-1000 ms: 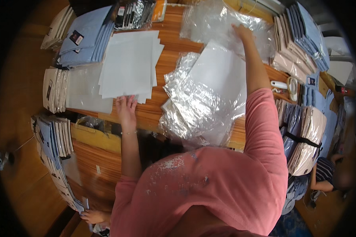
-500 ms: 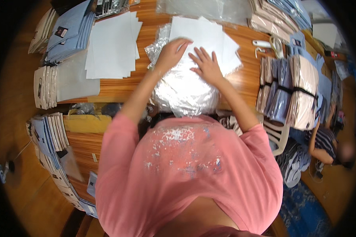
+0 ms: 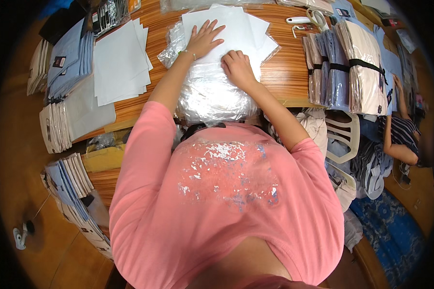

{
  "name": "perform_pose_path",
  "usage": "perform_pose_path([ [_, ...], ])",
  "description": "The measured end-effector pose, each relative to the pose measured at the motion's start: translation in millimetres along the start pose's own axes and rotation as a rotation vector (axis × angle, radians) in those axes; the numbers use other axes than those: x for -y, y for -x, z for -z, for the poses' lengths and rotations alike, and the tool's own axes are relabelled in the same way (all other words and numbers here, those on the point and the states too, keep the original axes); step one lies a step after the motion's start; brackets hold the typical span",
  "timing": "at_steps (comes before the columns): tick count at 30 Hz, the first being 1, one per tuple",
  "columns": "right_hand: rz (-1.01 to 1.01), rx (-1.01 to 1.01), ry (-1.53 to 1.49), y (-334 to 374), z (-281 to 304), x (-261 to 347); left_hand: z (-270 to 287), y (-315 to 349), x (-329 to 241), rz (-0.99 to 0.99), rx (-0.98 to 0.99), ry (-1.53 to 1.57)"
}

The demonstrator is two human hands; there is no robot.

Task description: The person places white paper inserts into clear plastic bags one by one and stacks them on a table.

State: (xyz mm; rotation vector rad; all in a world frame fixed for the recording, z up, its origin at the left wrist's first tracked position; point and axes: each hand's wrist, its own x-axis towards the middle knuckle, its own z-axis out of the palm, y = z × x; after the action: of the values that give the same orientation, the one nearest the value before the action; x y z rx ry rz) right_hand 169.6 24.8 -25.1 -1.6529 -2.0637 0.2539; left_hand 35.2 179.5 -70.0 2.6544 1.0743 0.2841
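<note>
A stack of white sheets lies fanned out on the table in front of me. Its near part meets a pile of shiny clear plastic bags close to my body. My left hand rests on the sheets with its fingers spread, holding nothing. Just to its right and nearer to me, my right hand is closed, fingers curled down where the sheets and the plastic meet. What its fingertips grip is hidden under the hand.
More white sheets lie to the left, beside folded blue shirts. On the right stand bagged shirts bound with black bands. A white-handled tool and a tape roll lie beyond them. A person in a striped top is at far right.
My left hand has opened out and spread over the sheets, farther from me. My right hand has gone from spread to curled. The whole view has shifted somewhat.
</note>
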Motion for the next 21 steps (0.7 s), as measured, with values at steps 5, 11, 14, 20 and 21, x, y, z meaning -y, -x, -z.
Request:
perform_pose_path([
  [5,0.086,0.093,-0.06,-18,-5,-17,4,0,-3,-0.016,0.016,0.029],
  [11,0.239,-0.016,-0.185,-18,8,-10,1,1,3,-0.023,0.018,0.005],
  [14,0.331,0.101,-0.2,3,18,6,7,-7,3,0.019,0.064,-0.018],
  [20,0.233,0.206,-0.2,65,53,36,-1,-4,20,0.048,0.046,-0.047],
  [21,0.217,0.188,-0.203,70,52,36,3,-6,17,0.051,0.046,-0.063],
])
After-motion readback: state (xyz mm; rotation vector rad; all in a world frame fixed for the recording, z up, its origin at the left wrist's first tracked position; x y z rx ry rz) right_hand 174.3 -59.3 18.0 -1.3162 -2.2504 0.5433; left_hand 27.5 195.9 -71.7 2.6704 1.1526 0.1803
